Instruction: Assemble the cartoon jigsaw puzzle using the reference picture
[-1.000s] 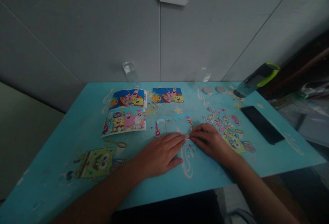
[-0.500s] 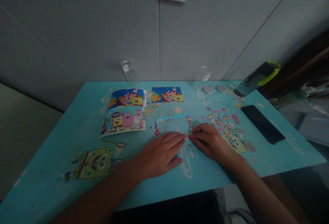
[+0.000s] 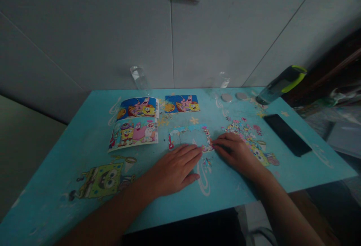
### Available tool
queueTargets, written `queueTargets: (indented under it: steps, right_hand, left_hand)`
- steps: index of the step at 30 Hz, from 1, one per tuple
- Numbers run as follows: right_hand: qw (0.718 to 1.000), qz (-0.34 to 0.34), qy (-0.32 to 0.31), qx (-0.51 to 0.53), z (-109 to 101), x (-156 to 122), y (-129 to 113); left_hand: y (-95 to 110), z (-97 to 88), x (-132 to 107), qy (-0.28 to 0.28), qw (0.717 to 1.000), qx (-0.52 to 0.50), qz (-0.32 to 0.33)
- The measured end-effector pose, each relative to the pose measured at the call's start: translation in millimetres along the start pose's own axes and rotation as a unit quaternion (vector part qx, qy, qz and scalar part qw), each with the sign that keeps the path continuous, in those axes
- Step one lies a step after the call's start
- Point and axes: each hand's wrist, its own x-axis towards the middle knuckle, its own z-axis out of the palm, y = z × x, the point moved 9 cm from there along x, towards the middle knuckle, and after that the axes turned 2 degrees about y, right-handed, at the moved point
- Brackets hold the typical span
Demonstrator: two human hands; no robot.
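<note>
A partly assembled jigsaw border lies on the table, its middle open to the tabletop. My left hand rests flat with fingers stretched out, the fingertips touching the border's lower edge. At the lower right corner, the thumb and fingers of my right hand are drawn together on a puzzle piece; the fingers partly hide it. Several loose pieces lie just below the border between my hands. A larger pile of loose puzzle pieces is spread beyond my right hand.
A printed picture sheet lies left of the border, and a finished-looking picture behind it. Clear tubes, round lids, a bottle and a black phone stand or lie around the blue table.
My right hand has shifted slightly right, uncovering more of the border's lower right corner. My left hand stays in place. The view has moved slightly.
</note>
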Motion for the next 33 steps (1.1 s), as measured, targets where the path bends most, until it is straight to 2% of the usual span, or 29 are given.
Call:
queueTargets:
  steps: [4,8,10,14,17,23,33]
  right_hand:
    - [1.0,0.002,-0.004,0.008,3.8,-0.7,0.9]
    - [1.0,0.001,-0.001,-0.004,4.9,-0.4,1.7]
    - [1.0,-0.001,0.003,-0.014,5.1,0.8,1.2]
    - [0.999,-0.016,0.01,-0.043,8.8,7.0,-1.8]
    - [0.997,-0.023,0.018,-0.075,15.3,14.7,-3.4]
    - [0.992,-0.032,0.002,-0.12,30.2,24.9,-7.1]
    - [0.992,-0.025,0.003,-0.124,32.6,23.4,-6.4]
  left_hand:
    - [3.2,-2.9,0.2,0.008,1.0,0.004,0.006]
    - [1.3,-12.0,-0.6,0.044,0.999,0.024,0.007]
    - [-11.7,-19.1,-2.8,0.08,0.995,0.049,-0.034]
    - [-48.3,-28.9,-12.9,0.141,0.972,0.094,-0.161]
    - [-59.3,-26.8,-16.4,0.146,0.964,0.108,-0.194]
    - [-60.0,-22.1,-15.3,0.141,0.963,0.111,-0.2]
    - [-61.4,-27.0,-13.7,0.141,0.966,0.095,-0.196]
